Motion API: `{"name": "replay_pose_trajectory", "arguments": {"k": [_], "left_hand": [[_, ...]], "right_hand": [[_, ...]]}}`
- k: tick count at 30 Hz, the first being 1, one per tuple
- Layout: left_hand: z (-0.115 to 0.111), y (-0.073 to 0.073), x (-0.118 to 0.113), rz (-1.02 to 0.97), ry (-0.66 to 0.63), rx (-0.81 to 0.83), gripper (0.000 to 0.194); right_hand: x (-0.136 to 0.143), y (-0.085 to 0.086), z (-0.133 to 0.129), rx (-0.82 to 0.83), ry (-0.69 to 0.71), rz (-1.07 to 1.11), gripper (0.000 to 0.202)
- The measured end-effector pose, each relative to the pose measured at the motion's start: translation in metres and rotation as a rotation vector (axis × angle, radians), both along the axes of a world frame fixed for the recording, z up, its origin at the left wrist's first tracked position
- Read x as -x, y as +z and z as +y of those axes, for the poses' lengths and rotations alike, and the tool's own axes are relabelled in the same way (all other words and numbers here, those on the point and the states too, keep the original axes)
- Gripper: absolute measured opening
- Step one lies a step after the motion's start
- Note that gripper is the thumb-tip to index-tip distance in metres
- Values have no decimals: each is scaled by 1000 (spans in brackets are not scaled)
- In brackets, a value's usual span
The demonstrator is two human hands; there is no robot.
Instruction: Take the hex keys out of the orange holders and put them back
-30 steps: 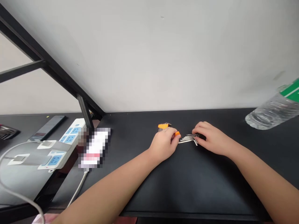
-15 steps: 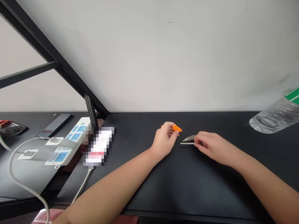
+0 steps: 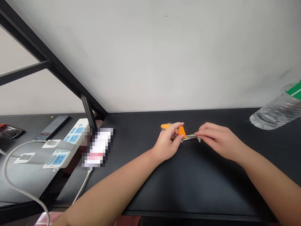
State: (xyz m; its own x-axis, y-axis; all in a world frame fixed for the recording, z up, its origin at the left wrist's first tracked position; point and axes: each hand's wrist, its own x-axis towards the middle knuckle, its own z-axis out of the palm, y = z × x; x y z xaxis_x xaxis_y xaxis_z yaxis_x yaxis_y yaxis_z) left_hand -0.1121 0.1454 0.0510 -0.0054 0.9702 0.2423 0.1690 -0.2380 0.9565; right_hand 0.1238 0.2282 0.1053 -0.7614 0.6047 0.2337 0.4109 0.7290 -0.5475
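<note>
My left hand (image 3: 168, 142) is closed around an orange plastic holder (image 3: 182, 132), gripped between thumb and fingers. Another orange part (image 3: 165, 126), with a row of dark slots, shows behind the knuckles; whether it belongs to the same piece is hidden. Several thin silver hex keys (image 3: 190, 137) with bent ends reach from the holder toward the right, low over the black tabletop. At their right end my right hand (image 3: 217, 139) pinches one or more of them with thumb and forefinger. Exactly how many it grips cannot be made out.
A clear plastic bottle (image 3: 274, 116) lies tilted at the far right. To the left are a charging phone (image 3: 100, 146) with its screen blurred, a black metal frame (image 3: 88, 110), a white power strip (image 3: 76, 130) with plugs, and a second phone (image 3: 52, 127).
The orange holder has turned in my left hand, showing its slotted part. My right hand has shifted slightly right, and the hex keys now meet the holder instead of lying apart from it.
</note>
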Motion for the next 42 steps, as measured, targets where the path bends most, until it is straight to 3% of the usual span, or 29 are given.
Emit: {"name": "replay_pose_trajectory", "arguments": {"k": [2, 6, 8, 12, 17, 24, 26, 28, 32, 34, 42], "left_hand": [[0, 0, -1, -29, 1, -9, 41], [1, -1, -2, 6, -45, 2, 44], [2, -1, -2, 65, -87, 11, 47], [3, 1, 0, 184, -72, 48, 48], [3, 3, 4, 405, -49, -77, 53], [3, 2, 2, 524, -23, -179, 39], [3, 1, 2, 554, -16, -186, 39], [4, 0, 3, 586, 26, -178, 41], [6, 0, 6, 664, 159, -170, 44], [6, -1, 7, 705, 188, -175, 43], [8, -3, 6, 709, 189, -128, 46]], "right_hand": [[4, -1, -1, 143, -63, 29, 24], [16, -8, -4, 677, -170, 79, 27], [20, -12, -4, 851, -174, 107, 29], [23, -16, -4, 922, -181, 125, 25], [24, -18, -4, 1031, -175, 187, 25], [36, -25, -13, 1132, -139, 263, 35], [37, -25, -12, 1116, -153, 220, 37], [33, -24, -8, 963, -184, 124, 34], [15, -22, 7, 202, -148, -162, 23], [7, -22, 12, 17, -115, -306, 20], [14, -15, 0, -39, -99, -559, 11]]}}
